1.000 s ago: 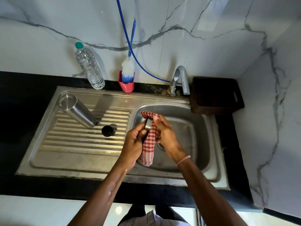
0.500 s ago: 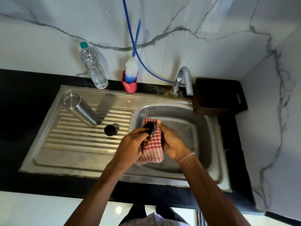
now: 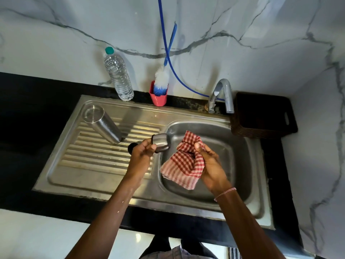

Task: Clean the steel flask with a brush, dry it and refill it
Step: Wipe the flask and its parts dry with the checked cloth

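The fingers [image 3: 147,146] of my left hand [image 3: 140,156] are curled round the steel cap [image 3: 162,142], thumb on its near side, and I hold it up at the left edge of the basin. The fingers [image 3: 200,146] of my right hand [image 3: 211,165] are bunched tight on the red checked cloth [image 3: 183,163], which I grip at its top while the rest hangs loose over the basin. Cap and cloth sit close together but apart.

The steel flask [image 3: 101,126] is in neither hand. It stands on the ribbed drainboard of the sink [image 3: 56,176], flat end up, to the left of my left hand. A small black stopper [image 3: 131,147] lies on the ribs just behind my left knuckles, half hidden by them.

By count: one flask, one cap, one stopper, one cloth. At the back wall there is one brush [image 3: 161,81], bristles up in one red cup [image 3: 158,99], one clear water bottle [image 3: 118,75] with a green lid, one tap [image 3: 223,94], one blue hose [image 3: 165,40] and one dark basket [image 3: 261,116] on the black worktop [image 3: 28,101] at the right of the sink
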### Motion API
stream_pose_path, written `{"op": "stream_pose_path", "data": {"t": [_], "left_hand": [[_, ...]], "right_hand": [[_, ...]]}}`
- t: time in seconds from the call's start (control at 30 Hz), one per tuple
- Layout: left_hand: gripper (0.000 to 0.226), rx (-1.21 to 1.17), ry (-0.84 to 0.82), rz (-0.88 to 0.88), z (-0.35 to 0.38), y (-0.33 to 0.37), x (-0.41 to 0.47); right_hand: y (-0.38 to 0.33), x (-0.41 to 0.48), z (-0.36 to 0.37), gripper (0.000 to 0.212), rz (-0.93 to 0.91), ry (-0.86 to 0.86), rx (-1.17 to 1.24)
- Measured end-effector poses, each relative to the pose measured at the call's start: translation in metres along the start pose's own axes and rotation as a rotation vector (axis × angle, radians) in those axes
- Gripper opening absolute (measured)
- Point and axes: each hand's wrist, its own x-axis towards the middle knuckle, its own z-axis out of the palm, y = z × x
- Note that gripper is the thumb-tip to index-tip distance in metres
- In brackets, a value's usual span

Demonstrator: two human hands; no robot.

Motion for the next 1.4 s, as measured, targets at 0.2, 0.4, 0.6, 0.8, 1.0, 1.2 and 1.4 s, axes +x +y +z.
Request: {"op": "stream_pose_path", "data": {"t": [0.2,0.4,0.6,0.8,1.0,1.2,1.4], "left_hand": [[0.037,-0.498,0.033,-0.208,-0.010,-0.004,0.026],[0.068,-0.522,0.047,-0.212,-0.012,-0.010,0.047],[0.060,-0.136,0.188,-0.135,-0.015,-0.013,0.070],[0.048,0.432,0.195,0.013,-0.031,-0.009,0.115],[0.060,0.912,0.105,0.139,-0.032,-0.014,0.148],[0.037,1.056,0.078,0.209,-0.022,-0.020,0.163],[0.044,1.165,0.048,0.219,-0.019,-0.030,0.172]], "right_hand": [[0.004,0.004,-0.003,0.034,-0.014,0.093,-0.070],[0.005,0.016,0.002,0.032,-0.007,0.092,-0.075],[0.000,0.028,0.006,0.029,0.011,0.107,-0.118],[0.001,0.042,0.009,0.033,0.031,0.124,-0.155],[0.004,0.052,0.012,0.031,0.042,0.143,-0.181],[0.003,0.052,0.004,0.031,0.040,0.153,-0.171],[-0.001,0.048,0.001,0.029,0.035,0.165,-0.163]]}}
